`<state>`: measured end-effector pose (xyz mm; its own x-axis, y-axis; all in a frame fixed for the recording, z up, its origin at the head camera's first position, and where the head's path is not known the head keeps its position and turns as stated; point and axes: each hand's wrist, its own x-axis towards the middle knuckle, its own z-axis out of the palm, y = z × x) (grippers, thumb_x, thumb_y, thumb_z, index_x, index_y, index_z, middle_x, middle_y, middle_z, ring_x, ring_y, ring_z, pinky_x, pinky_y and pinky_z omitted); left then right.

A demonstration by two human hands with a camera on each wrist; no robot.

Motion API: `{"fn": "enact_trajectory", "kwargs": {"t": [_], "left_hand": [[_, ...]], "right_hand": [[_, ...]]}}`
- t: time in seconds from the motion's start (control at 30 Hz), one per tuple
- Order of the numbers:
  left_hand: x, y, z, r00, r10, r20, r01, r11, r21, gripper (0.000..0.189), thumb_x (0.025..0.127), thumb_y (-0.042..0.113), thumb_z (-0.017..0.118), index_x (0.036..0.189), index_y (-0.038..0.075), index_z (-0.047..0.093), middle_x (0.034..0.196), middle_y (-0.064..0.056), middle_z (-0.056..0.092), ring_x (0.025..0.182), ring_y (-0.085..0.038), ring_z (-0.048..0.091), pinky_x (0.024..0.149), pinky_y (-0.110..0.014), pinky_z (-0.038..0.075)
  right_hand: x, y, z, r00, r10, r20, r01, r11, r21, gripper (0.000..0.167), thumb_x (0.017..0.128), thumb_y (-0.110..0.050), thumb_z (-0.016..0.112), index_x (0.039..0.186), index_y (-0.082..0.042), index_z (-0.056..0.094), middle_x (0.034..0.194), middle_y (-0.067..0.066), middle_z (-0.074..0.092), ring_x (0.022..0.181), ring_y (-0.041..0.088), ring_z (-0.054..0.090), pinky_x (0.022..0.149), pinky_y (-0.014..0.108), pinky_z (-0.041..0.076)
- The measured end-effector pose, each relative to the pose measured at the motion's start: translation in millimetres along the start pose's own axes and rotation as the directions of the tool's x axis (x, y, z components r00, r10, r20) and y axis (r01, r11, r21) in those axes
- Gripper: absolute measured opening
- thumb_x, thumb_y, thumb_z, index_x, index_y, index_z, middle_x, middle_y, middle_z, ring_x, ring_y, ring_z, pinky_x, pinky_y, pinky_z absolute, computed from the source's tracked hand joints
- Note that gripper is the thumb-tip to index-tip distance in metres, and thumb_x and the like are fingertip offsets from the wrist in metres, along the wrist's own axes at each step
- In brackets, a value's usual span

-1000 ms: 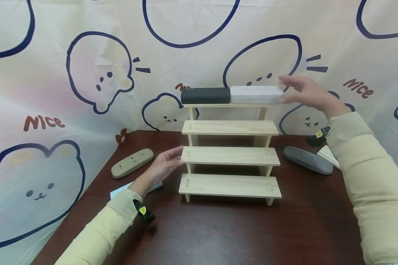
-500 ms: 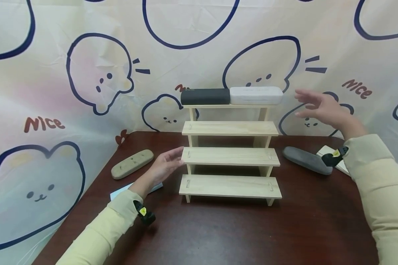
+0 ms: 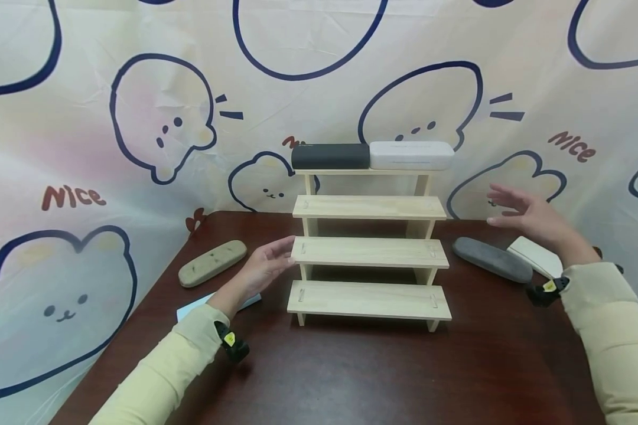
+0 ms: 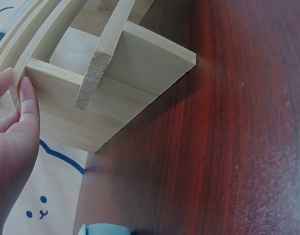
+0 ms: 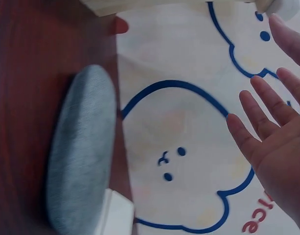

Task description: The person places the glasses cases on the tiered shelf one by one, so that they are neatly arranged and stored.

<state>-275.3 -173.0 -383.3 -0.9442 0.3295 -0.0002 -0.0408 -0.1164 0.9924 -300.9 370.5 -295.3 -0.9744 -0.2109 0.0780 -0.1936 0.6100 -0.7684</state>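
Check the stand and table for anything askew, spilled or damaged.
Slightly askew: the white case overhangs the right end of the top shelf. The bottom shelf has a rough-looking end in the left wrist view. No spill shows.

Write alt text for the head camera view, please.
A person's left hand holds a four-tier wooden stand; the right hand, empty, hovers to its right. A black case and a white case sit end to end on the top tier. A beige case and a grey case lie on the table.

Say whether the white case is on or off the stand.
On: the white case rests atop the wooden stand, beside the black case.
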Motion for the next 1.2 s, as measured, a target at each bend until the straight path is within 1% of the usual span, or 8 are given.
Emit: {"fn": "enact_trajectory", "kwargs": {"t": [0.07,0.17,0.27,0.33,0.47,0.7,0.93,1.2], "left_hand": [[0.5,-0.2,0.4,1.0,-0.003,-0.004,0.003,1.0,-0.001,0.061,0.093,-0.006,0.058,0.148,0.001,0.034,0.145,-0.019,0.041,0.125,-0.027,0.049,0.11,-0.049,0.029],[0.8,-0.4,1.0,1.0,-0.01,-0.016,0.01,1.0,-0.004,0.06,0.092,-0.006,0.059,0.148,0.002,0.037,0.144,-0.017,0.043,0.125,-0.027,0.05,0.109,-0.047,0.032],[0.8,-0.4,0.6,1.0,-0.01,-0.016,0.01,1.0,0.006,0.06,0.093,-0.004,0.059,0.148,0.003,0.037,0.144,-0.017,0.043,0.126,-0.028,0.05,0.109,-0.046,0.033],[0.7,-0.2,0.3,1.0,-0.009,-0.015,0.009,1.0,0.01,0.06,0.093,-0.004,0.06,0.148,0.003,0.037,0.144,-0.017,0.044,0.126,-0.028,0.049,0.109,-0.047,0.032],[0.6,-0.1,0.5,1.0,-0.014,-0.017,0.014,1.0,0.011,0.06,0.093,-0.003,0.06,0.148,0.004,0.037,0.145,-0.017,0.043,0.125,-0.027,0.051,0.109,-0.047,0.032],[0.7,-0.7,0.9,1.0,-0.013,-0.013,0.013,1.0,0.007,0.06,0.093,-0.004,0.059,0.148,0.003,0.036,0.145,-0.019,0.043,0.121,-0.024,0.054,0.108,-0.044,0.034],[0.5,1.0,1.1,1.0,-0.015,-0.008,0.015,1.0,0.008,0.06,0.093,-0.004,0.058,0.149,0.003,0.035,0.146,-0.018,0.042,0.121,-0.023,0.054,0.105,-0.038,0.039],[-0.3,1.5,1.3,1.0,-0.017,-0.014,0.017,1.0,0.012,0.061,0.093,-0.003,0.059,0.149,0.003,0.036,0.145,-0.019,0.042,0.12,-0.023,0.055,0.107,-0.042,0.036]], "right_hand": [[-2.1,7.9,2.5,1.0,-0.016,-0.014,0.016,1.0,-0.024,0.081,0.09,-0.032,0.071,0.155,-0.027,0.024,0.153,0.019,0.032,0.136,0.044,0.03,0.099,0.064,0.035],[-4.7,19.3,7.0,0.999,-0.016,-0.035,0.014,0.998,-0.059,0.079,0.09,-0.033,0.07,0.155,-0.025,0.026,0.15,0.018,0.037,0.134,0.039,0.036,0.094,0.044,0.044],[-7.8,30.9,11.9,0.999,-0.005,-0.041,0.002,0.997,-0.078,0.08,0.09,-0.034,0.07,0.155,-0.022,0.025,0.149,0.018,0.038,0.133,0.038,0.037,0.088,0.033,0.044],[-10.1,38.1,15.9,0.999,0.003,-0.038,-0.006,0.997,-0.072,0.081,0.091,-0.032,0.07,0.156,-0.019,0.023,0.149,0.02,0.038,0.132,0.039,0.036,0.092,0.04,0.045],[-13.6,52.1,22.9,0.999,0.036,-0.037,-0.038,0.997,-0.065,0.085,0.09,-0.032,0.071,0.156,-0.014,0.021,0.149,0.025,0.034,0.133,0.044,0.031,0.096,0.065,0.035],[-14.6,74.4,31.2,0.997,0.047,-0.057,-0.052,0.994,-0.092,0.085,0.088,-0.032,0.073,0.153,-0.005,0.024,0.145,0.031,0.035,0.129,0.051,0.033,0.095,0.068,0.033],[-18.1,86.3,35.7,0.995,0.093,-0.026,-0.095,0.992,-0.086,0.09,0.087,-0.034,0.074,0.154,-0.003,0.021,0.149,0.032,0.029,0.133,0.054,0.024,0.1,0.071,0.026],[-18.9,101.6,39.8,0.994,0.106,-0.001,-0.105,0.982,-0.16,0.093,0.086,-0.035,0.075,0.153,0.0,0.021,0.145,0.036,0.031,0.131,0.057,0.025,0.097,0.073,0.027]]}}
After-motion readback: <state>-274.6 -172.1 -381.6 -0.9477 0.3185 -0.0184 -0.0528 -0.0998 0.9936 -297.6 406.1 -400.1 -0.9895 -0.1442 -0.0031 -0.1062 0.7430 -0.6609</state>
